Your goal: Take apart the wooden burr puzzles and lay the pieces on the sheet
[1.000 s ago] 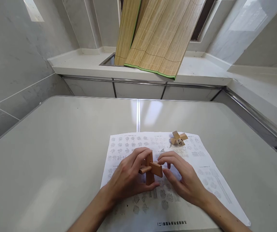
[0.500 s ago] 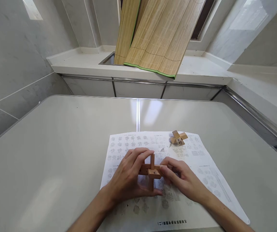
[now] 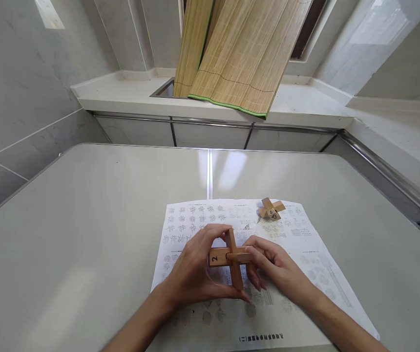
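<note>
Holding a crossed wooden puzzle piece [image 3: 231, 256] between both hands, I have it lifted just above the printed sheet [image 3: 305, 264], over the sheet's middle and toward the near edge of the tabletop [image 3: 85, 220]. My left hand [image 3: 195, 269] wraps it from the left: the index finger curls over the top of the upright bar, and the thumb reaches under to the bar's lower end, so that hand is closed on the wood. The horizontal bar points left and right, and its left end face carries a printed "2" turned toward me. My right hand [image 3: 276, 266] comes in from the right with thumb and fingertips pinched on the right end of that horizontal bar, the other fingers curled down toward the paper. Both hands therefore grip the same piece, one at each side, and the upright bar leans slightly, its lower end nearer to me.

Under my hands the sheet lies flat, covered in rows of small diagram drawings, with a line of print along its near edge. It sits at the middle of the tabletop's near half, its far edge touching the seam that runs across the tabletop's centre. On the sheet's far right corner rests a second small wooden puzzle [image 3: 271, 209], an assembled knot of short bars, well apart from my hands. Beyond the tabletop's far edge, a white counter [image 3: 122, 95] carries rolled bamboo mats [image 3: 239, 54] leaning against the wall.
</note>
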{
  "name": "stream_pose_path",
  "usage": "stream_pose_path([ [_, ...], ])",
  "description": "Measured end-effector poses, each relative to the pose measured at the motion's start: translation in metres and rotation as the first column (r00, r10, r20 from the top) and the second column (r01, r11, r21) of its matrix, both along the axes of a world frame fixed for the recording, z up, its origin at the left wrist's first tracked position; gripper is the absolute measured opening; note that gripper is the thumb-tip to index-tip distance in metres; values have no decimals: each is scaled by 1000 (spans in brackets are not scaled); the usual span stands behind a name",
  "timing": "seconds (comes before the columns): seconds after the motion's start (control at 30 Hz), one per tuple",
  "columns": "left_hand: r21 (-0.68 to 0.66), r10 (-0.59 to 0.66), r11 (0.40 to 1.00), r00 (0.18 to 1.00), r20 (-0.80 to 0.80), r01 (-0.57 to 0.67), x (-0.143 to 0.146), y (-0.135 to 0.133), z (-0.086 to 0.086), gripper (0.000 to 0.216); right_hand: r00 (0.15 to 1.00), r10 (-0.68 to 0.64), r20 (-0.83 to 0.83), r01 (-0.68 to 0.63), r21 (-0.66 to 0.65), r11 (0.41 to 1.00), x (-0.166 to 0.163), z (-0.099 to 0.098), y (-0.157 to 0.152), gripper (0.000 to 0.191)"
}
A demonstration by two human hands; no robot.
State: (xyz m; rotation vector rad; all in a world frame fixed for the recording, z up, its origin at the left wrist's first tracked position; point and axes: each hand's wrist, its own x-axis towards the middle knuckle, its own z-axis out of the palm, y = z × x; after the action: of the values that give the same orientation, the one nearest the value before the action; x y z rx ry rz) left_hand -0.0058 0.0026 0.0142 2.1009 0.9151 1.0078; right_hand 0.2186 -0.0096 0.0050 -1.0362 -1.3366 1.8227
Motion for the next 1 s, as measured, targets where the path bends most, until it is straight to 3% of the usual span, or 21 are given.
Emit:
stream_pose_path([
  [0.73,-64,-36,997,997,66,40,-1,0,3,94,997,75,-21,-75,-13,997,3,-4,3,43],
  [0.83,-61,-33,997,996,78,38,-1,1,3,97,998,31,52,-36,83,996,2,-4,2,40],
  [1.0,-114,-26,993,998,57,32,-1,1,3,90,959,-233,159,163,363,918,2,-5,1,33],
])
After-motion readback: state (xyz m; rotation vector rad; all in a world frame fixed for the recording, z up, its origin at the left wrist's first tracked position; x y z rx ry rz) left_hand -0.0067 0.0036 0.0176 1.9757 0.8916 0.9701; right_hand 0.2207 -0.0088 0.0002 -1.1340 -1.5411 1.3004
